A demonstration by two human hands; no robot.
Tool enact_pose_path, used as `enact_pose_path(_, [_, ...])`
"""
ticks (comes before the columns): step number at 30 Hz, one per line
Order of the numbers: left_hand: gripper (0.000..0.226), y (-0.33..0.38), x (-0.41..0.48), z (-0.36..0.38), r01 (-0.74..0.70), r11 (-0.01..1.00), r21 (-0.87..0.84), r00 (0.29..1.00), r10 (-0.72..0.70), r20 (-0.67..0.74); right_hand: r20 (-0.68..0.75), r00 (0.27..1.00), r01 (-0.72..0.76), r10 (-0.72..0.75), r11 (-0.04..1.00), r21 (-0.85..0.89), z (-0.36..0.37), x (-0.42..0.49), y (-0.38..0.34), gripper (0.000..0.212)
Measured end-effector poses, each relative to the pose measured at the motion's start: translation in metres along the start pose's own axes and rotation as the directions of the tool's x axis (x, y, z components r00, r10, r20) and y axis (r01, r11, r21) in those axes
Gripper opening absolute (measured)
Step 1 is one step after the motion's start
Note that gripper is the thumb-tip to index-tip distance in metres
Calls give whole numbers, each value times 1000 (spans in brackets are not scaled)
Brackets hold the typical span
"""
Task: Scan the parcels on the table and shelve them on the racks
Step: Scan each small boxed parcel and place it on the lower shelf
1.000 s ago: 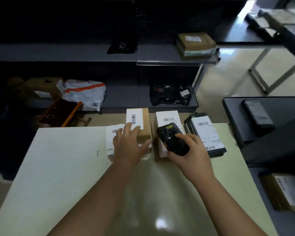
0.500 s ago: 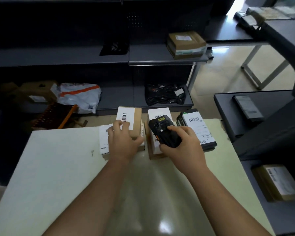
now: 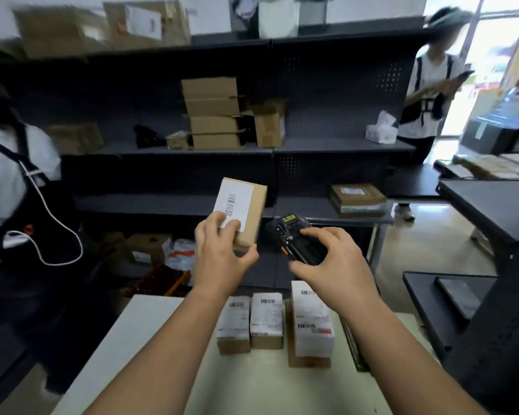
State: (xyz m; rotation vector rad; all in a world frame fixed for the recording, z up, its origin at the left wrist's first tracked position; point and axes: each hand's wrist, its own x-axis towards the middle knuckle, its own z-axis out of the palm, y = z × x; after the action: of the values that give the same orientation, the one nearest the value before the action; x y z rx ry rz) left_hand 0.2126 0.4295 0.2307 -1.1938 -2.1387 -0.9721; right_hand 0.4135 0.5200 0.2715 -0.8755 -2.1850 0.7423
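Note:
My left hand (image 3: 219, 256) grips a small brown parcel (image 3: 249, 211) with a white barcode label and holds it up in front of the dark rack (image 3: 336, 202). Beside it my right hand (image 3: 330, 265) grips a black handheld scanner (image 3: 297, 244), its top pointing away from me. Below my hands, three labelled parcels stand on the pale table (image 3: 150, 339): two small ones (image 3: 233, 324) (image 3: 266, 320) and a bigger one (image 3: 311, 323). A dark flat parcel (image 3: 354, 348) is mostly hidden under my right forearm.
The rack holds stacked cardboard boxes (image 3: 213, 112), a flat parcel (image 3: 357, 199) and a tissue box (image 3: 381, 131). One person (image 3: 9, 187) stands at the left, another (image 3: 429, 94) at the back right. Dark tables (image 3: 489, 211) flank the right side.
My left hand has lifted the small brown parcel off the table. My right hand rose with the scanner. The view tilted up from the table to the racks.

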Motion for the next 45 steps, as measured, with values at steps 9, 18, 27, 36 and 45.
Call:
enact_pose_path(9, [46,-39,34,-36,-138,990,-13,990,137,-43,49,992,123,-114,960,-253,-14,4,-53,59])
enact_pose_path(18, [47,-101,33,-44,-217,976,19,974,215,77,146,978,199,-150,878,-434,7,1,-80,63])
enact_pose_path(27, [48,-119,28,-53,-242,969,50,965,235,117,251,954,266,-161,841,-471,15,5,-83,64])
enact_pose_path(36, [47,-96,38,-54,-283,953,108,955,270,119,271,946,292,-180,838,-462,-10,11,-67,61])
enact_pose_path(45, [48,-46,2,-52,-172,984,-46,984,174,30,104,972,234,-213,934,-270,-11,-13,-30,60])
